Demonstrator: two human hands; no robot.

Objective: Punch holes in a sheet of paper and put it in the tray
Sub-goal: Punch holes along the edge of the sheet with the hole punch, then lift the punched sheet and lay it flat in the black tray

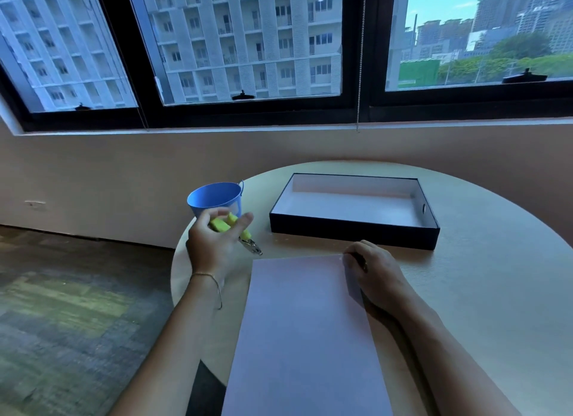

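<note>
— Bench (483, 291) first: why is the tray (353, 234) beyond both sets of fingers?

— Probably ready for the paper (305, 332), which right-hand fingers (356, 257) pin flat at its far corner.

— And the punch (240, 231)?

— Left-hand fingers (245, 220) grasp it, just left of the sheet.

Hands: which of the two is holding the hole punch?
The left hand grips the yellow-green hole punch above the table. The right hand only pinches the paper's far right corner.

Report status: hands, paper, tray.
Left hand holds hole punch. Right hand pins paper's far corner. Tray empty beyond, path clear. Blue bucket left of tray.
</note>
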